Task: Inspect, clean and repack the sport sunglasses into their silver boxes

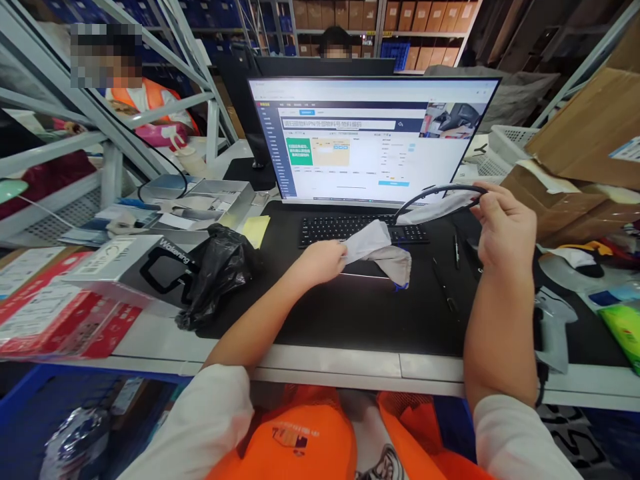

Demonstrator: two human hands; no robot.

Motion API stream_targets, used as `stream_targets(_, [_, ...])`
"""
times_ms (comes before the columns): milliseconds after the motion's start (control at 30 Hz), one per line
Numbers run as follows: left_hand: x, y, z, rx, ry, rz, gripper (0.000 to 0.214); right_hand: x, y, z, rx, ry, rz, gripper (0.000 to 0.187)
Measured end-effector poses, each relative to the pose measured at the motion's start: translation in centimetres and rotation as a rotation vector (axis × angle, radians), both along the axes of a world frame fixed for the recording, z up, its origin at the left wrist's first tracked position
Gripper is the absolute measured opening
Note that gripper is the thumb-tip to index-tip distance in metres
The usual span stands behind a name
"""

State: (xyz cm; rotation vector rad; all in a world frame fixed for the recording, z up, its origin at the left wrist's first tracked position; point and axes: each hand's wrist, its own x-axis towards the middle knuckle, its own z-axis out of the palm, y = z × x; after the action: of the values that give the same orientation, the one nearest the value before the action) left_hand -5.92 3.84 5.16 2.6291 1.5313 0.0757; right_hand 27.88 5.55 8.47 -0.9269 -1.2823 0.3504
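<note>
My left hand (323,261) is closed, pinching a grey cloth (383,250) just in front of the black keyboard (350,228). My right hand (500,223) is closed on a thin curved black band (430,193), held up over the keyboard's right end. A pale strip of the same cloth or wrapping runs along the band toward my right fingers. Both hands hover over the black desk mat (360,313).
A monitor (370,137) stands behind the keyboard. A grey product box (125,267) and a black plastic bag (217,273) lie left, over red cartons (60,320). Two pens (445,287) lie right, beside a barcode scanner (553,330) and cardboard boxes (585,133). Two other people sit beyond.
</note>
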Motion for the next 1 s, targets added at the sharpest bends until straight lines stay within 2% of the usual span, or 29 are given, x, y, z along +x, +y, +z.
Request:
stream_targets(100, [1.0, -0.6, -0.5, -0.088, -0.017, -0.068, 0.037, -1.0, -0.6, 0.4, 0.068, 0.041, 0.077, 0.014])
stream_targets(233, [2.2, -1.1, -1.3, -0.168, 0.012, -0.098, 0.058, -2.2, -1.8, 0.8, 0.019, -0.027, 0.168, 0.014])
stream_targets(300, [2.3, -1.5, -1.1, -0.16, 0.008, -0.068, 0.058, -2.5, -2.3, 1.0, 0.009, -0.049, 0.174, 0.015])
stream_targets(400, [1.2, -2.3, 0.4, -0.11, -0.065, -0.032, 0.049, -2.8, -3.1, 1.4, -0.002, -0.085, 0.182, 0.014])
stream_targets(467, [0.2, -2.7, 1.6, -0.05, -0.235, -0.033, 0.043, -3.1, -3.5, 1.7, -0.02, -0.129, 0.193, 0.014])
stream_targets(533, [-0.6, -2.8, 2.4, 0.055, -0.544, -0.044, 0.04, -3.6, -3.9, 2.0, -0.077, -0.2, 0.216, 0.017])
stream_targets(600, [-0.9, -2.7, 2.4, 0.149, -0.824, -0.074, 0.048, -4.4, -4.2, 2.2, -0.154, -0.263, 0.259, 0.021])
stream_targets(633, [-0.8, -2.5, 2.3, 0.155, -0.897, -0.102, 0.055, -4.8, -4.3, 2.2, -0.186, -0.278, 0.286, 0.022])
stream_targets(733, [-0.4, -2.1, 1.4, 0.035, -0.914, -0.212, 0.067, -6.0, -4.2, 2.0, -0.245, -0.268, 0.366, 0.023])
stream_targets(867, [0.3, -1.6, 0.7, -0.092, -0.971, -0.328, 0.048, -7.1, -4.1, 1.6, -0.328, -0.249, 0.431, 0.029])
stream_targets(1000, [0.6, -1.1, 0.4, -0.176, -1.139, -0.311, 0.046, -7.8, -4.0, 1.2, -0.381, -0.215, 0.41, 0.038])
